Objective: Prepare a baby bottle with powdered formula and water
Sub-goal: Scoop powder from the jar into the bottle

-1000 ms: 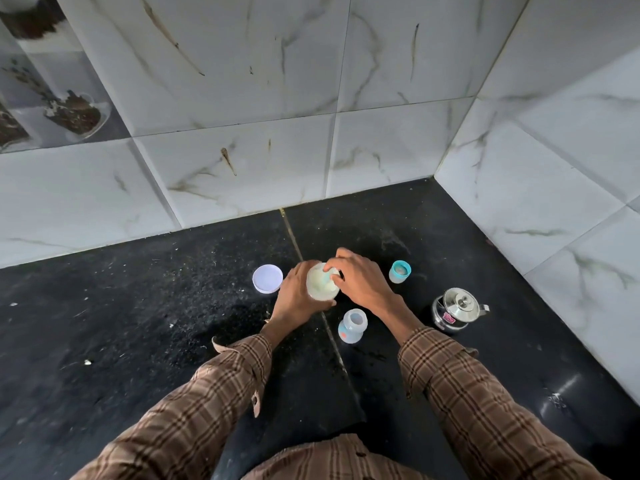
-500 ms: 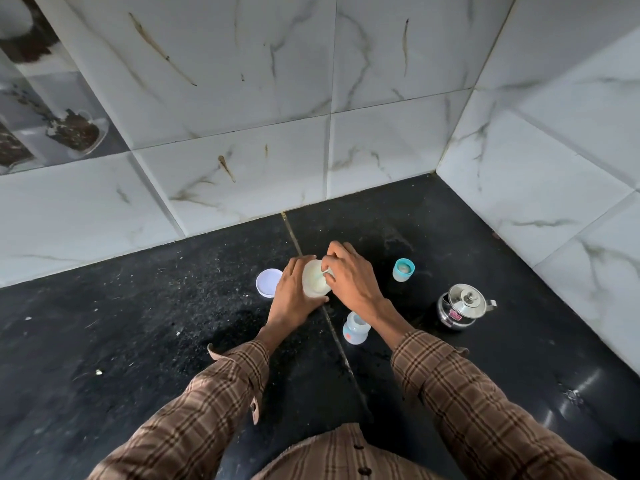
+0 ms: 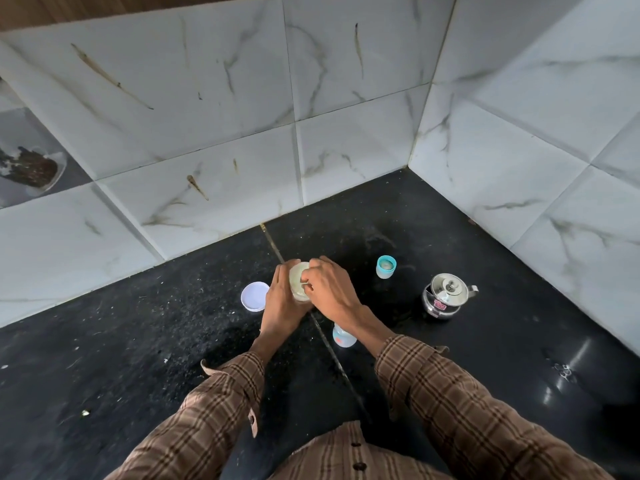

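Observation:
A small open container of pale formula powder (image 3: 298, 277) stands on the black counter. My left hand (image 3: 281, 304) is wrapped around its left side. My right hand (image 3: 329, 289) reaches over its mouth with the fingertips pinched at the rim; whether they hold a scoop is hidden. The clear baby bottle (image 3: 343, 337) stands open just behind my right wrist, partly covered by it. The container's white lid (image 3: 254, 296) lies flat to the left. The bottle's teal cap with teat (image 3: 386, 266) stands to the right.
A small steel kettle (image 3: 446, 299) with a lid sits at the right near the tiled side wall (image 3: 519, 174). The tiled back wall (image 3: 242, 150) meets the black counter (image 3: 138, 341) in the corner. Crumbs dot the counter's left part.
The camera has tilted, so everything sits lower in view. My right hand's fingers have moved further over the container's mouth. The left hand keeps its hold.

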